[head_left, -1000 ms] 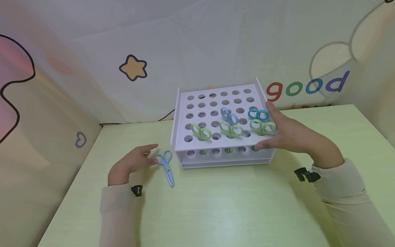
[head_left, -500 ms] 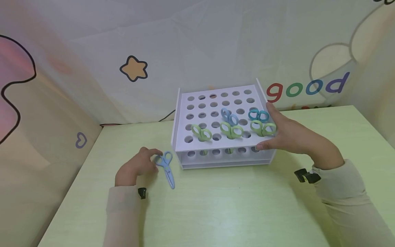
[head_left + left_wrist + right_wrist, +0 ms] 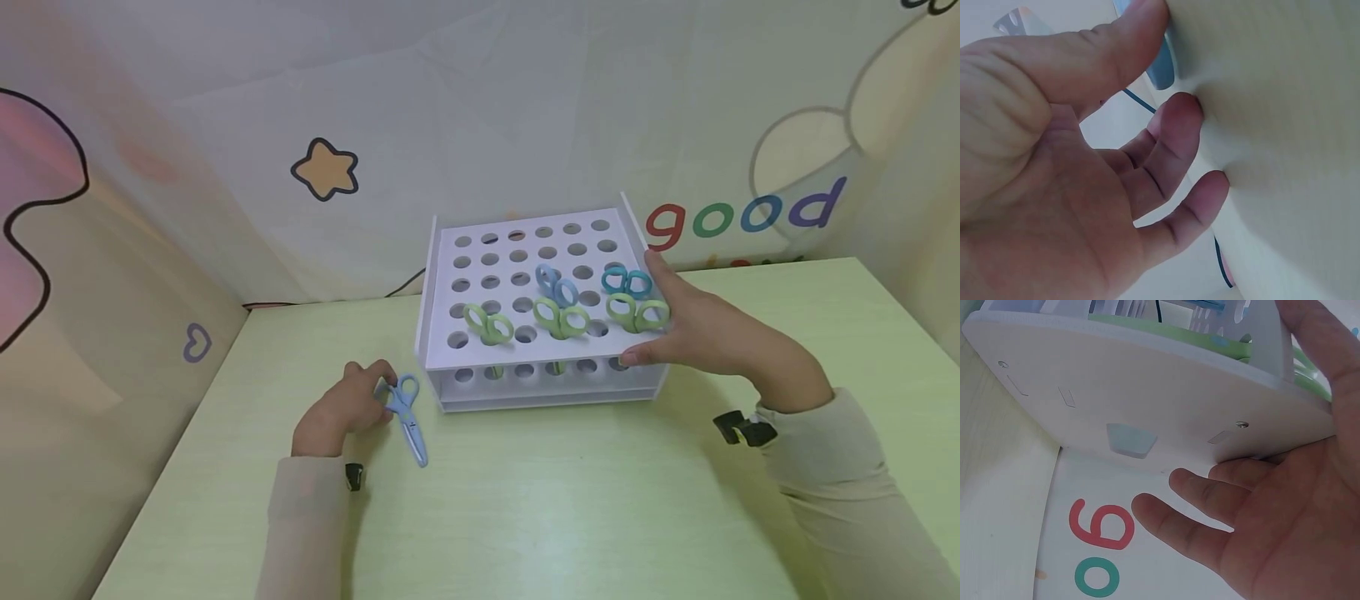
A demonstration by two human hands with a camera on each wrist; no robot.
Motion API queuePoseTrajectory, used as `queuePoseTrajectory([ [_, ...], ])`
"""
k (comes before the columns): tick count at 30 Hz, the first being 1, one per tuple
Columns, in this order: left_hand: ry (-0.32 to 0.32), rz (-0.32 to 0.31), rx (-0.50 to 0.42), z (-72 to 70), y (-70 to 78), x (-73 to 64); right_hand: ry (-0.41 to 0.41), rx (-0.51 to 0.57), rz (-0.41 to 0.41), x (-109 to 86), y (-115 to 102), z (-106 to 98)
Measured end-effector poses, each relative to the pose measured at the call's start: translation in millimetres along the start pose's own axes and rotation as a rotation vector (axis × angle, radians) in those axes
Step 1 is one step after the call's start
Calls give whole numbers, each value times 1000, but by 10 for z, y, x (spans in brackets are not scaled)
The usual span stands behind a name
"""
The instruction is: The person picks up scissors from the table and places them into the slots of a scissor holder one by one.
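A pair of light blue scissors (image 3: pixel 411 427) lies by the rack's left front corner, blades toward me. My left hand (image 3: pixel 341 410) pinches one handle loop between thumb and index finger. In the left wrist view the blue handle (image 3: pixel 1161 70) shows at the thumb tip, the other fingers reaching the tabletop. My right hand (image 3: pixel 708 332) grips the right front corner of the white holed rack (image 3: pixel 454 359), thumb on the front edge. Its fingers lie along the side panel (image 3: pixel 1166 406). Upright in the rack stand 3 green-handled scissors (image 3: pixel 561 319), blue-handled scissors (image 3: pixel 557 288) and teal-handled scissors (image 3: pixel 627 283).
The rack stands on a pale green table (image 3: pixel 487 508), close to a printed cloth backdrop (image 3: pixel 480 108). A thin dark cable (image 3: pixel 407 283) runs behind the rack's left side.
My left hand has moved right onto the scissors' handle and closed thumb and finger on it. The scissors have shifted slightly toward me. The right hand keeps its hold on the rack.
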State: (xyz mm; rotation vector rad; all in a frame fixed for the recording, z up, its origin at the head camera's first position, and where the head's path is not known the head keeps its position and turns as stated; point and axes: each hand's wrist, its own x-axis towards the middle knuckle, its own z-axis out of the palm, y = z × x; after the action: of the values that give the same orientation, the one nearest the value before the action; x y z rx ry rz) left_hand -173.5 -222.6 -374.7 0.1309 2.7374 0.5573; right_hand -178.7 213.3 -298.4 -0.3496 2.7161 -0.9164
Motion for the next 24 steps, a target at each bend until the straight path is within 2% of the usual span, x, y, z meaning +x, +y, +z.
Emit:
queuePoseTrajectory([
  [15, 53, 48, -43, 11, -70, 42, -4, 10, -4, -9, 9, 2],
  [19, 51, 61, -89, -18, -103, 51, -3, 4, -2, -10, -8, 2],
  [24, 71, 92, -189, -64, -126, 75, -2, 2, 0, -15, -16, -2],
])
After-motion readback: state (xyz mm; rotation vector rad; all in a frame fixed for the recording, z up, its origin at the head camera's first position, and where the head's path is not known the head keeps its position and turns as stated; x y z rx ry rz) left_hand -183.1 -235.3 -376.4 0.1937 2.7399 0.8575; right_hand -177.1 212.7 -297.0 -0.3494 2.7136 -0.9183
